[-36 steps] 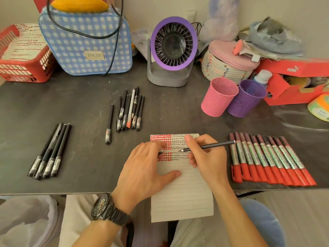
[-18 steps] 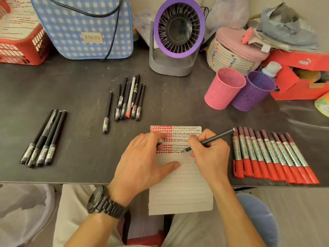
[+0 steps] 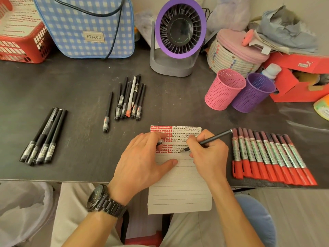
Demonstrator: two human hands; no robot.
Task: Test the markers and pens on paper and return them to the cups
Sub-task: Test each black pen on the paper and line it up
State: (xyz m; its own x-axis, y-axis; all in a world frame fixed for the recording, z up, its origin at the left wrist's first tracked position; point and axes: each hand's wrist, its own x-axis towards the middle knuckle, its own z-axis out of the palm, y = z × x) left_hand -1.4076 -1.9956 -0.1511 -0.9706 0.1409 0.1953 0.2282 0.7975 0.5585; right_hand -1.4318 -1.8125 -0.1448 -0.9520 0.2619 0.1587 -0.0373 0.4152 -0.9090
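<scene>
A lined sheet of paper (image 3: pixel 179 189) hangs over the table's front edge, its top rows filled with red and black test marks. My right hand (image 3: pixel 207 155) grips a black pen (image 3: pixel 213 138) with its tip on the paper at the end of the marked rows. My left hand (image 3: pixel 142 161) rests flat on the sheet and pinches a small black pen cap (image 3: pixel 159 143) between its fingers. A pink cup (image 3: pixel 223 90) and a purple cup (image 3: pixel 252 93) stand upright at the back right; I see nothing inside them.
Several red markers (image 3: pixel 267 155) lie in a row right of the paper. Black pens lie in a bunch (image 3: pixel 130 98), one alone (image 3: pixel 107 113), and several at the left (image 3: pixel 42 138). A purple fan (image 3: pixel 178 36), checked bag (image 3: pixel 85 27), red basket (image 3: pixel 19 41) and red box (image 3: pixel 299 77) line the back.
The right hand has tilted the pen more upright and moved its tip down the marked rows. The left hand stays on the paper. The camera has dipped closer.
</scene>
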